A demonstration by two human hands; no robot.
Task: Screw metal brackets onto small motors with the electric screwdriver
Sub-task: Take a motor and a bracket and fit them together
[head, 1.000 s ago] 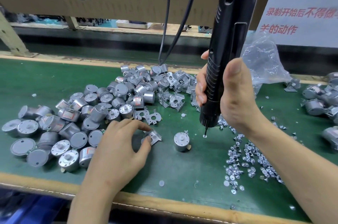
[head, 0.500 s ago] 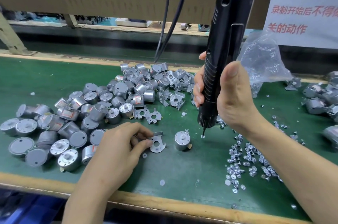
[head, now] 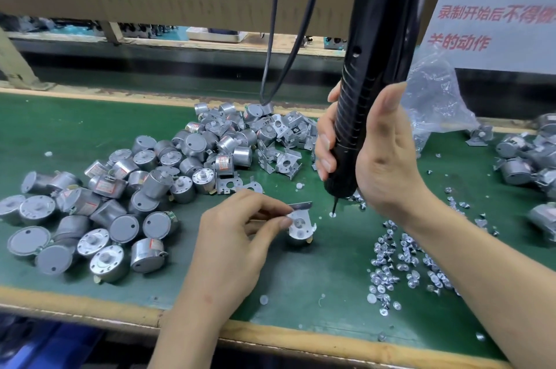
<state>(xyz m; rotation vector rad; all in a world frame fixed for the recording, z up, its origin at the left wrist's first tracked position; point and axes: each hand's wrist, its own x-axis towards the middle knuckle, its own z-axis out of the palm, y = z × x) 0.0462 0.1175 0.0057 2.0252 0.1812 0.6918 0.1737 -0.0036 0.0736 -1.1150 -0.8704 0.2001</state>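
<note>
Green bench [head: 301, 278] is strewn with cylindrical steel motors [head: 144, 188], shiny screws [head: 400, 266]. Flat bracket [head: 301, 222] is pinched by left hand [head: 234, 242] atop one motor [head: 296, 240]; ribbed black screwdriver [head: 370, 97] is wrapped by right hand [head: 382, 158] fingers.

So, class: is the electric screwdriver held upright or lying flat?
Upright, leaning slightly: the right hand grips the electric screwdriver, its bit pointing down toward the green mat.

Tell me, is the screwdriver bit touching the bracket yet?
Apart. The head view shows green mat between the bit and the bracket pinched by the left hand.
</note>
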